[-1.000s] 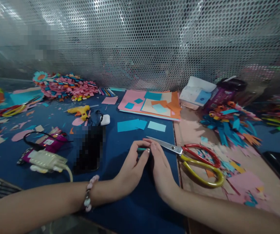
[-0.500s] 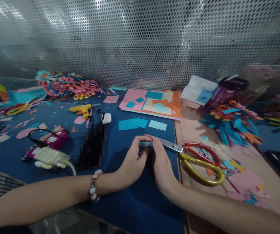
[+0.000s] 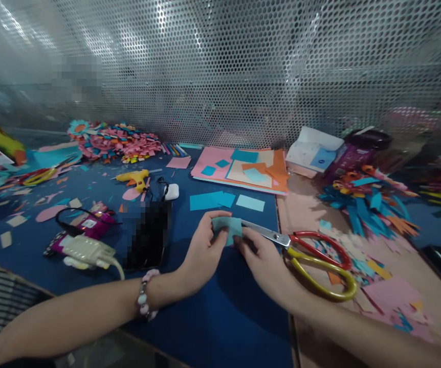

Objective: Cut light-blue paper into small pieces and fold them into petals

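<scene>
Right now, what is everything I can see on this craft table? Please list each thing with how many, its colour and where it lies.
paper piece: one, light teal, pinched between both hands
scissors: one, red and yellow handles, just right of the hands
paper rectangles: three, blue and teal, flat beyond the hands
paper sheets: a stack, pink, orange and teal, far centre
glue gun: one, yellow, far left of centre
paper scraps heap: one, pink and mixed, far left
cut paper strips: a pile, blue and orange, right
power adapter: one, white, near left
mesh screen: one, silver, behind the table
left hand: one, beaded bracelet on the wrist
right hand: one, bare
</scene>
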{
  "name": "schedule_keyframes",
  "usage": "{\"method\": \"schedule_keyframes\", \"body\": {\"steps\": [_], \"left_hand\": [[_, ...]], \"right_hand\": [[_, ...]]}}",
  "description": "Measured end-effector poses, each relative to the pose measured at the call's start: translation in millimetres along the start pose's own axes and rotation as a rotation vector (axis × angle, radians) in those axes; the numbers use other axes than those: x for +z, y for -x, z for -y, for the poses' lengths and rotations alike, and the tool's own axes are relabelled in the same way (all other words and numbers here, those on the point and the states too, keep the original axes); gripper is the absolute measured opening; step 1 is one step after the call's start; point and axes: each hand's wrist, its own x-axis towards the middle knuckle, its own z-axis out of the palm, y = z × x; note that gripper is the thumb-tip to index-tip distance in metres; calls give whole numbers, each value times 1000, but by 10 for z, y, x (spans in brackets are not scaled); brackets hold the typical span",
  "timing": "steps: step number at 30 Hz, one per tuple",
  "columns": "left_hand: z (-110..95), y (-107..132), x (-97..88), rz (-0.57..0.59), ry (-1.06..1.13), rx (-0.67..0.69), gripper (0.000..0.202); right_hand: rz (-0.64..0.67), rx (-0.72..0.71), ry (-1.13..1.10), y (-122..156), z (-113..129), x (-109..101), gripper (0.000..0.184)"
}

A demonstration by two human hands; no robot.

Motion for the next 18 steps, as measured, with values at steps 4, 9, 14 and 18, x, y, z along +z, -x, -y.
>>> {"method": "schedule_keyframes", "body": {"steps": [4, 9, 14, 18], "left_hand": [[-70, -53, -61, 88, 216, -101, 38], [-131, -77, -84, 303, 337, -325, 41], [-97, -96, -43, 255, 351, -311, 26], [-85, -131, -40, 89, 510, -263, 19]], "right_hand": [[114, 49, -166, 2, 102, -65, 21], [218, 83, -390, 13, 118, 5, 21], [125, 97, -258, 88, 47, 104, 20], [-279, -249, 236, 139, 2, 57, 49]]}}
